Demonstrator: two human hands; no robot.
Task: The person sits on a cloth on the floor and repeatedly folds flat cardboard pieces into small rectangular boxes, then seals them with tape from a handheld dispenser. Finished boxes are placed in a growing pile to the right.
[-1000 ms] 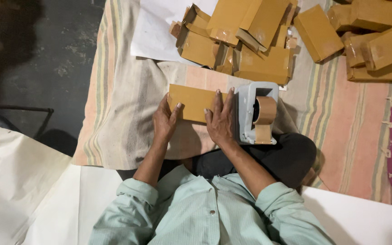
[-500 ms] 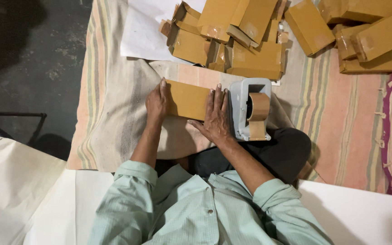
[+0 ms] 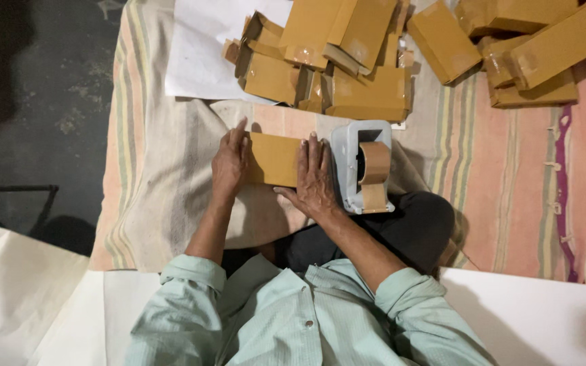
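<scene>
The left hand [image 3: 230, 165] lies flat on the left end of the small brown carton [image 3: 274, 160], and the right hand [image 3: 315, 177] presses open-palmed on its right end. The carton rests on the striped cloth [image 3: 157, 169]. Even downward pressure probably keeps the flaps flush. The tape dispenser [image 3: 364, 167] sits at three o'clock, the pile of cartons [image 3: 320, 61] at twelve.

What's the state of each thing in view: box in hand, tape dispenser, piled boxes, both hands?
Brown box: closed, lying flat on the striped cloth, pressed by both hands.
Left hand: flat on the box's left end, fingers extended.
Right hand: flat on the box's right end, fingers spread.
Tape dispenser: resting beside the right hand, brown roll loaded.
Piled boxes: heaped; several taped shut, some flaps open.
</scene>
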